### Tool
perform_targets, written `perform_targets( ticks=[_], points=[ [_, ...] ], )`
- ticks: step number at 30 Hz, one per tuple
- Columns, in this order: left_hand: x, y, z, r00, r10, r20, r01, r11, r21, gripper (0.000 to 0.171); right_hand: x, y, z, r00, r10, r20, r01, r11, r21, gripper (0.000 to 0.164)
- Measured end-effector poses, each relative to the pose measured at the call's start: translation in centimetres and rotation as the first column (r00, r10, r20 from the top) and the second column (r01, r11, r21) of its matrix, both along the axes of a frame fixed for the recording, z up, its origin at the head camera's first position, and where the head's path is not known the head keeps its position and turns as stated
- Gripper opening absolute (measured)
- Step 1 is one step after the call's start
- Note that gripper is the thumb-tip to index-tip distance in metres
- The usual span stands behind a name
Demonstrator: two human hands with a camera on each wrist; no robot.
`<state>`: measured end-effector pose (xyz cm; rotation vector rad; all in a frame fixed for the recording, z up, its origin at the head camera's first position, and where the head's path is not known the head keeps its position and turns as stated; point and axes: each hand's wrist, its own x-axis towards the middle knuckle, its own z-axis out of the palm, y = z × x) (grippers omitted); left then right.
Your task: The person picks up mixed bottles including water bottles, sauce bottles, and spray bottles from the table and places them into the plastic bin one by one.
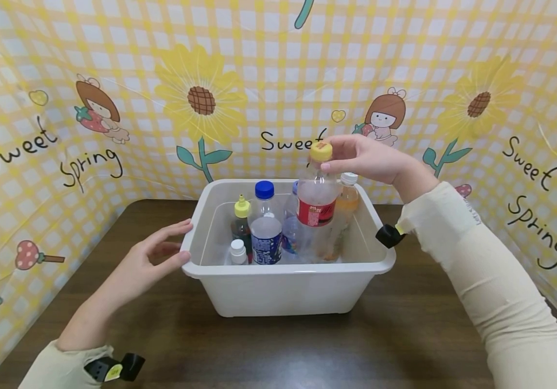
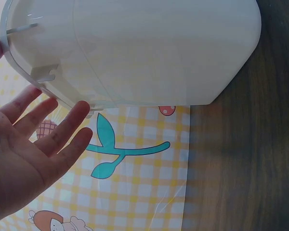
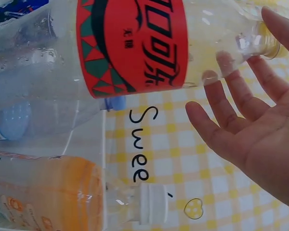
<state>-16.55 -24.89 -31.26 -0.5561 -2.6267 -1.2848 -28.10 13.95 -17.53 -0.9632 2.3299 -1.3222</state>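
In the head view my right hand [image 1: 366,159] pinches a clear plastic bottle [image 1: 316,210] at its yellow cap [image 1: 321,151]. This bottle has a red label and stands nearly upright, its lower part inside a white plastic tub [image 1: 285,292]. The right wrist view shows the red label [image 3: 135,48] up close, with the fingers of the right hand [image 3: 255,115] beside the bottle's neck. My left hand [image 1: 144,265] touches the tub's left rim with its fingertips and thumb. Seen from the left wrist, those fingers [image 2: 62,130] are spread and fairly straight along the rim.
Inside the tub are a blue-capped bottle [image 1: 265,227], a dark bottle with a yellow nozzle [image 1: 241,219], a small white-capped bottle [image 1: 238,253], a bluish bottle [image 1: 290,227] and an orange-labelled bottle [image 1: 348,202]. The tub stands on a dark wooden table [image 1: 278,351] before a checked cloth [image 1: 278,70].
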Motion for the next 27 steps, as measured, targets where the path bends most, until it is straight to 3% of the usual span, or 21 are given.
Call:
perform_targets(
  ticks=[18,27],
  points=[
    [-0.1,0.0,0.0,1.0,0.005,0.005,-0.005,1.0,-0.011,0.049,-1.6,-0.5,-1.8,0.986,0.151,0.074,-0.156,0.985,0.075,0.021],
    [-0.1,-0.1,-0.1,1.0,0.002,-0.013,-0.003,1.0,-0.009,0.048,-1.8,-0.8,-2.5,0.984,0.158,0.087,-0.166,0.982,0.094,0.027]
  ],
)
